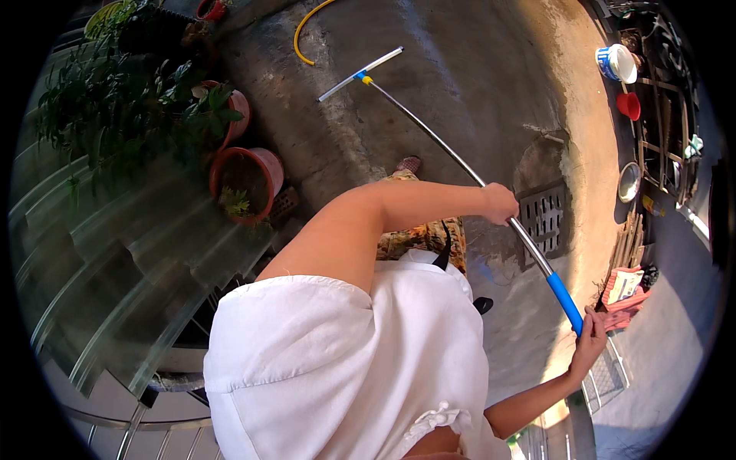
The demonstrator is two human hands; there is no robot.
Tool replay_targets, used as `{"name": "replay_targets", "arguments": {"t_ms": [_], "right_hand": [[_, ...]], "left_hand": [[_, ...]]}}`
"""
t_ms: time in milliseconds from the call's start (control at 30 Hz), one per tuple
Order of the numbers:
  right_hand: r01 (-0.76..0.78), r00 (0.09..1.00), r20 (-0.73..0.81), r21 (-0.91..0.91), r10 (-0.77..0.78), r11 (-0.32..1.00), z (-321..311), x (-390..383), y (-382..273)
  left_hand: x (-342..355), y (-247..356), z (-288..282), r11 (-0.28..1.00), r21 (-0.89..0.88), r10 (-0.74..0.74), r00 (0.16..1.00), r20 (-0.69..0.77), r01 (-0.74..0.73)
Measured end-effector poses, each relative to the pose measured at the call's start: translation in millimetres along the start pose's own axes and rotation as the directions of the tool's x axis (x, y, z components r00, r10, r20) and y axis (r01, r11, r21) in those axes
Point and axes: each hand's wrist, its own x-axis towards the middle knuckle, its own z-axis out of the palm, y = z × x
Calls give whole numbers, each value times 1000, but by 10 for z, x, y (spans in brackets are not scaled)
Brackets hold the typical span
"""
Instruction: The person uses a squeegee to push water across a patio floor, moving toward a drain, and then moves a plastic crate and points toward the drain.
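Observation:
A long-handled floor squeegee [431,132] slants across the view, its wide blade at the far end against the wet concrete floor. My left arm reaches across my body, and my left hand [500,203] is closed round the metal pole about midway along. At the near end, my right hand [587,346] has its fingers on the blue grip [566,303]; the very tip of the handle is hidden by that hand. Below my left forearm are patterned trousers, and one foot in a patterned shoe [410,163] stands on the floor.
Terracotta-coloured pots [264,172] with leafy plants line the left side. A yellow hose [299,38] lies beyond the blade. A slotted drain cover [543,218] sits right of the pole. Along the right wall are a white bucket [616,63], a red scoop [629,106] and a pink dustpan-like item [622,290].

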Motion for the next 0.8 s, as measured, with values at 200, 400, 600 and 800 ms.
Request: {"name": "replay_targets", "arguments": {"t_ms": [200,400,600,800], "right_hand": [[415,860,335,-25,-384,909,1974,396,-1171],[397,848,438,-155,-297,904,1283,463,-1365],[181,919,386,-234,-80,955,-103,67,-1248],[80,932,360,-117,-33,990,-217,148,-1213]], "left_hand": [[-1195,-1883,-583,927,171,-246,884,-397,334],[-1128,-1298,-419,961,11,-242,864,-442,276],[-534,9,58,975,-223,-66,928,-367,-19],[-590,-9,-243,993,-119,-56,941,-335,16]]}}
